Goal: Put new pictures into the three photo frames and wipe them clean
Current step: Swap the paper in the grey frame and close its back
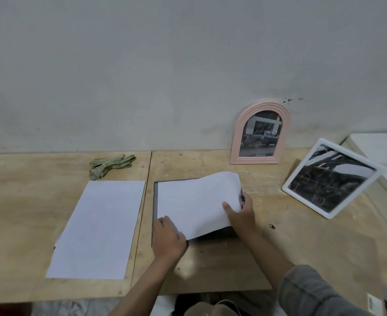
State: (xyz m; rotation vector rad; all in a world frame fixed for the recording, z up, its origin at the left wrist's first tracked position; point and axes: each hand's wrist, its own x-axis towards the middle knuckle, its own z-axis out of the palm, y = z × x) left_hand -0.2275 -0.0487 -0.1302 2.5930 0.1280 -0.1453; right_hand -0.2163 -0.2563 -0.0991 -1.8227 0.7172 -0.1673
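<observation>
paper going onto the flat dark frame (155, 208)
right hand (241, 215) pinches the white sheet's (197, 201) lifted right edge; left hand (168, 238), fingers loosely curled, presses its near corner, mid-worktop (279, 247).

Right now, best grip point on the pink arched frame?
Take the pink arched frame by its two straight side rails, just below the arch, coming from the front. It stands upright against the wall, so the back looks unreachable. Both hands are busy with the sheet.
</observation>
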